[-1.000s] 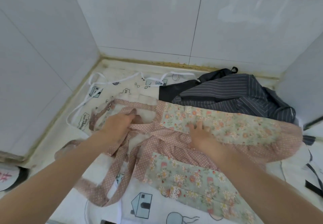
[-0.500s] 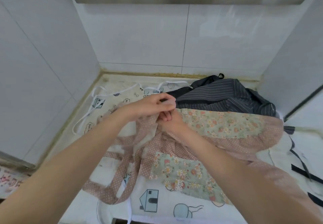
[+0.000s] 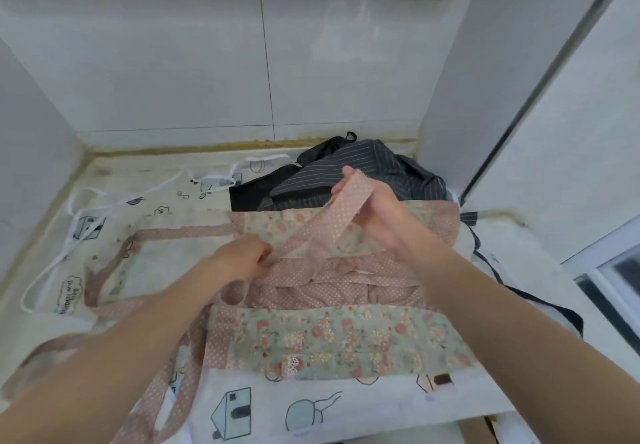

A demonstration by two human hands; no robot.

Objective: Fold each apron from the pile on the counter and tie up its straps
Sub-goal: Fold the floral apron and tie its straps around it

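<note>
A floral apron with pink dotted trim lies folded across the middle of the counter. My right hand holds a pink dotted strap raised above the apron, the strap draped over its fingers. My left hand grips the lower part of the pink straps at the apron's left edge. More pink strap trails off toward the front left.
Under the floral apron lies a white apron with cartoon prints and white ties. A dark striped apron is heaped at the back right. Tiled walls close in the counter at back and left; a white panel stands right.
My hands have parted: the right hand has lifted a pink strap up and to the right, while the left has dropped down to the apron's left edge.
</note>
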